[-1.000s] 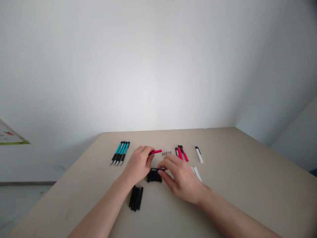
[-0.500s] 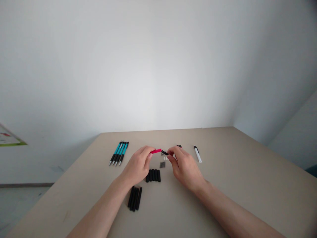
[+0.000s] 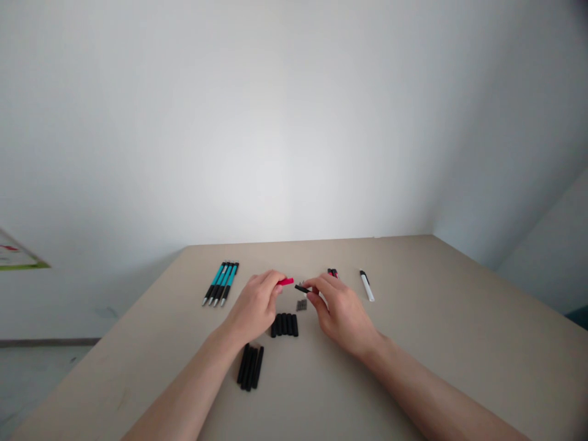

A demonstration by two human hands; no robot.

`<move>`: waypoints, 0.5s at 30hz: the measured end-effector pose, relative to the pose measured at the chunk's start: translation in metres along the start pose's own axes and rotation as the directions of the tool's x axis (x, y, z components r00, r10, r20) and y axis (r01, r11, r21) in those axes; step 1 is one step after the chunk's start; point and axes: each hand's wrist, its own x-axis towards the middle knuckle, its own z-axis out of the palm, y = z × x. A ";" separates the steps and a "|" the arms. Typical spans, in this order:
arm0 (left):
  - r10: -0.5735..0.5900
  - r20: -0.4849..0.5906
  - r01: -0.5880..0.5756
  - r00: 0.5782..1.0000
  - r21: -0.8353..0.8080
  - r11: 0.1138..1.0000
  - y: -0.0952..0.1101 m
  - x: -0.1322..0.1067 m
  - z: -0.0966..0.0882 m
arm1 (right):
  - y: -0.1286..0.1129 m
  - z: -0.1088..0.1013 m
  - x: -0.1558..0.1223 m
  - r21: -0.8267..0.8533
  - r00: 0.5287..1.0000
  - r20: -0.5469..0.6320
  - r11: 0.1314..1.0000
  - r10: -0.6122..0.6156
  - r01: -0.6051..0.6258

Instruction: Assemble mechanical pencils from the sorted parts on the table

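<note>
My left hand (image 3: 258, 304) pinches a pink pen barrel (image 3: 285, 282), its free end pointing right. Facing it, my right hand (image 3: 339, 308) grips a slim black pen part (image 3: 301, 288) between thumb and fingers. A small gap separates the two pieces. Below them on the table lie small metal springs or similar grey pieces (image 3: 301, 305). Nearer to me is a row of several short black tubes (image 3: 285, 325), partly beside my left wrist. Several longer black tubes (image 3: 250, 367) lie by my left forearm.
Several teal and black pens (image 3: 221, 284) lie side by side at the left of the beige table (image 3: 459, 343). Beyond my right hand are pink and black pen parts (image 3: 333, 272), partly hidden. A white pen with a black clip (image 3: 367, 286) lies further right. Walls border the table.
The pink barrel and the black part have come apart slightly. My left hand's barrel shows less of its length; my right hand has shifted a little left and down.
</note>
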 end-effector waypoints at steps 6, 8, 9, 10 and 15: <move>0.015 0.008 -0.014 1.000 -0.097 0.995 -0.001 0.001 0.000 | -0.004 -0.004 -0.003 0.041 0.987 0.128 0.995 -0.094 0.089; 0.017 -0.001 -0.017 1.000 -0.110 0.994 0.000 0.001 0.000 | -0.008 -0.004 -0.005 0.091 0.964 0.208 0.985 -0.165 0.149; 0.017 -0.005 -0.017 1.000 -0.111 0.994 0.000 0.001 0.001 | -0.011 -0.004 -0.007 0.124 0.943 0.256 0.975 -0.211 0.185; 0.017 -0.008 -0.017 1.000 -0.109 0.994 0.000 0.001 0.001 | -0.013 -0.002 -0.009 0.156 0.918 0.302 0.963 -0.258 0.219; 0.001 0.018 0.001 1.000 -0.068 0.998 0.001 0.000 0.000 | -0.020 0.006 -0.014 0.228 0.830 0.405 0.922 -0.383 0.314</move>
